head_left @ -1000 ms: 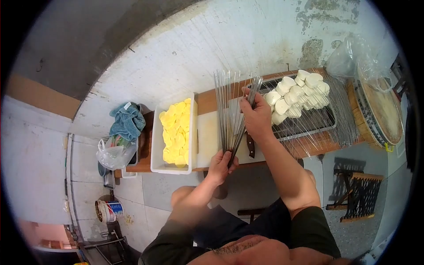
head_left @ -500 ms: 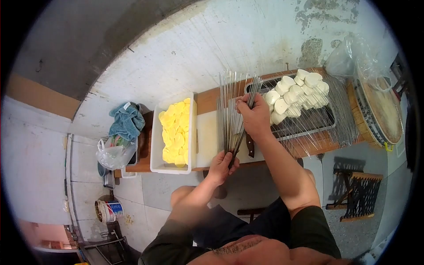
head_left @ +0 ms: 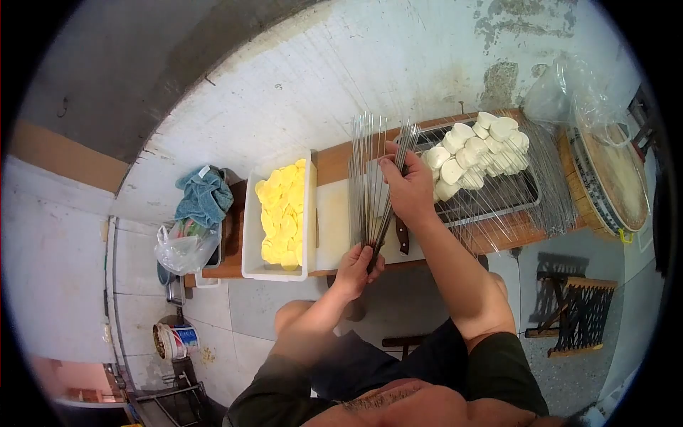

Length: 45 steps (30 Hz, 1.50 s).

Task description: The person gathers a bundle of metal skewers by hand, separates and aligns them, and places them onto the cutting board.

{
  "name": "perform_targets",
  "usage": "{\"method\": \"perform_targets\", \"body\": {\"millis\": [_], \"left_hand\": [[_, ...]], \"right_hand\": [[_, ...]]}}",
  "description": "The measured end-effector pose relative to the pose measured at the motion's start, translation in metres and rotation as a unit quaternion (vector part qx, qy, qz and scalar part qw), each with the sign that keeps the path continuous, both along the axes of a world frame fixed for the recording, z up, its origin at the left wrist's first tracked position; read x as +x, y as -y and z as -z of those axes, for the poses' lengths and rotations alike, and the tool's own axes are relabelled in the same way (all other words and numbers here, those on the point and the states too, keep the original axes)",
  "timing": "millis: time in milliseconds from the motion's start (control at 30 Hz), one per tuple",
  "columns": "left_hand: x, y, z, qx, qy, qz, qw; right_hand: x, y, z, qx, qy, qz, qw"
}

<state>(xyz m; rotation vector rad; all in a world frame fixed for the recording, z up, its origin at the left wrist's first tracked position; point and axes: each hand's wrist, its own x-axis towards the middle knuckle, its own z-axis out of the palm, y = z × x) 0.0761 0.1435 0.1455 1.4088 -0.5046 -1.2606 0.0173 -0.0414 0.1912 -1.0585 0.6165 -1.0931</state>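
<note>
My left hand [head_left: 361, 271] is closed around the lower ends of a fanned bundle of thin metal skewers [head_left: 364, 188]. Higher up, my right hand [head_left: 410, 188] grips part of the same bundle on its right side, thumb pressed toward the fingers. Beneath the skewers lies a pale cutting board [head_left: 333, 206], with a brown knife handle [head_left: 403, 238] beside it. Left of the board, a white tub [head_left: 311, 238] holds a pile of yellow slices [head_left: 281, 213]. To the right, thick white rounds [head_left: 469, 153] threaded on skewers are heaped over a metal tray [head_left: 501, 211].
More thin skewers [head_left: 555, 192] spread right of the tray. A large round wooden-rimmed container [head_left: 594, 174] stands at the far right under a clear plastic bag [head_left: 562, 92]. Left are a blue towel [head_left: 204, 196] and a filled bag [head_left: 186, 249]. A folding stool [head_left: 580, 317] is on the floor.
My right hand's fingers have loosened and shifted slightly on the upper skewers. The left hand keeps its hold, and the rest looks the same.
</note>
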Motion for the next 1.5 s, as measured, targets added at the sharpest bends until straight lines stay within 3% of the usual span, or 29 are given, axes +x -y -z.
{"method": "perform_targets", "body": {"millis": [700,800,900,1500], "left_hand": [[0.002,-0.003,0.001,-0.001,-0.033,0.015,0.999],[0.003,-0.002,0.01,-0.01,0.041,0.024,0.999],[0.002,-0.003,0.005,-0.002,-0.026,0.013,1.0],[0.002,-0.002,0.001,-0.004,-0.024,0.023,0.999]], "right_hand": [[0.0,-0.002,0.001,0.031,0.013,-0.013,0.999],[0.001,-0.002,0.001,0.026,0.022,-0.001,0.999],[0.004,0.0,0.007,0.014,0.029,-0.004,0.999],[0.003,-0.001,0.005,0.019,0.019,-0.006,1.0]]}}
